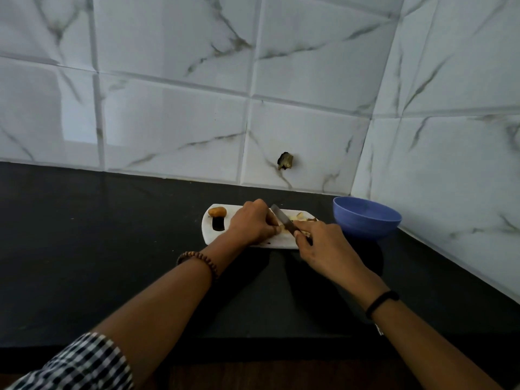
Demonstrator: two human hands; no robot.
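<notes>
Holding the pale piece (278, 229) down on the white cutting board (208, 235), my left hand (250, 223) curls its fingers over it, so most of it is hidden below them. My right hand (320, 244) is closed around the handle of the knife (282, 219), and the blade lies slanted just beside my left fingertips, very near or touching them.

I think the danger is here. The blade is so close to my left fingertips that a small slip could bring it onto them. The piece is small, so it may roll or slide out under the pressure. The board may also shift on the smooth dark counter (112, 249) if I push sideways.

The part of the piece I can see looks pale yellow and moist, a freshly cut face. I cannot tell its full shape.

Beyond the blade, on the far side from my left fingers, lie some cut bits (298, 216) of the same colour. Past my left knuckles, at the board's corner, sits a small brown potato (217, 211), uncut. A blue bowl (365, 220) stands right of my right hand, near the board.
</notes>
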